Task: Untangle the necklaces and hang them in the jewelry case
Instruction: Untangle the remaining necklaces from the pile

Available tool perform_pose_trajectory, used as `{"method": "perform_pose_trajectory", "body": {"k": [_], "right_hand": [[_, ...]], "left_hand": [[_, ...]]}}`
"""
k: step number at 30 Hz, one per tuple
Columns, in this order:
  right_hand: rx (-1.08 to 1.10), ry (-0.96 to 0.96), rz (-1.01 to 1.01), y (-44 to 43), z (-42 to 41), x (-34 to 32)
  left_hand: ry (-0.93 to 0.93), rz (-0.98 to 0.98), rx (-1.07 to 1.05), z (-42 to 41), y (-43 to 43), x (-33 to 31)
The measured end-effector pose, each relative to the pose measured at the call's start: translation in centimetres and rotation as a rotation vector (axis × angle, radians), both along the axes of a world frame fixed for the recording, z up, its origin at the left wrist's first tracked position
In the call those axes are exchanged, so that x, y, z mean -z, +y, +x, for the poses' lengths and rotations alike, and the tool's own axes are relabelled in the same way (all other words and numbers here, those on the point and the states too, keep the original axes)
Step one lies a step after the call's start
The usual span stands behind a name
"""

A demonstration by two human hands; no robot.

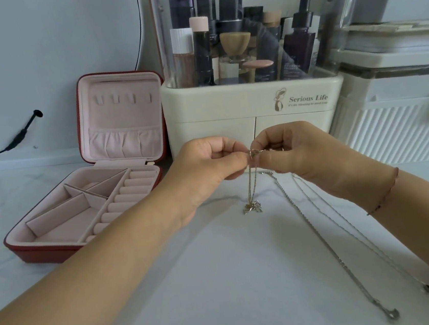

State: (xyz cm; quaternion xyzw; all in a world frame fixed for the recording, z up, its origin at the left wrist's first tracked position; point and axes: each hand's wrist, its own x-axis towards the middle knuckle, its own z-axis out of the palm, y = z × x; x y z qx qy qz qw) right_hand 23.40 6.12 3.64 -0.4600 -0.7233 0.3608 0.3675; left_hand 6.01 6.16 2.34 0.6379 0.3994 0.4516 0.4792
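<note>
Untangling underway: left hand (208,164) and right hand (296,153) both pinch the gold necklace (251,185) aloft; next, likely, the case hooks (123,99), far left.

The cream cosmetic organizer (228,102) is carrying the only wording that can be read, on the right part of its front face; brown script lettering (308,98) is reading "Serious Life"; a much smaller line is running just beneath it, too fine to make out with certainty; a small brown emblem (279,99) of a figure in a wide-brimmed hat is standing just left of the words; the dark dropper bottle (300,45) inside the organizer is showing pale print on its front, too small to read.
</note>
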Motion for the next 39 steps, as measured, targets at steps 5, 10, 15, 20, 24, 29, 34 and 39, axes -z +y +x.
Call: {"method": "perform_pose_trajectory", "body": {"k": [5, 10, 15, 20, 24, 29, 34, 39], "right_hand": [[0.026, -0.162, 0.088, -0.1, 0.1, -0.2], [-0.053, 0.116, -0.060, 0.1, 0.5, -0.6], [-0.148, 0.275, -0.196, 0.4, 1.0, -0.5], [-0.231, 0.504, -0.331, 1.2, 1.6, -0.4], [-0.271, 0.518, -0.383, 1.5, 1.8, -0.2], [-0.254, 0.553, -0.398, 1.3, 1.6, -0.2], [-0.225, 0.513, -0.386, 0.9, 1.3, -0.3], [-0.230, 0.481, -0.358, 0.9, 1.6, -0.4]], "left_hand": [[-0.029, -0.107, 0.059, 0.3, 0.1, 0.1], [-0.067, -0.196, 0.115, 0.1, 0.3, -0.1], [-0.054, -0.172, 0.123, -0.1, 0.1, -0.4], [-0.097, -0.162, 0.139, -0.3, 0.1, -0.6], [-0.053, -0.125, 0.146, -0.5, 0.2, -0.6], [-0.058, -0.131, 0.165, -0.5, 0.0, -0.7], [-0.129, -0.172, 0.178, -0.4, 0.1, -0.7], [-0.323, -0.311, 0.207, -0.6, 0.4, -1.0]]}}
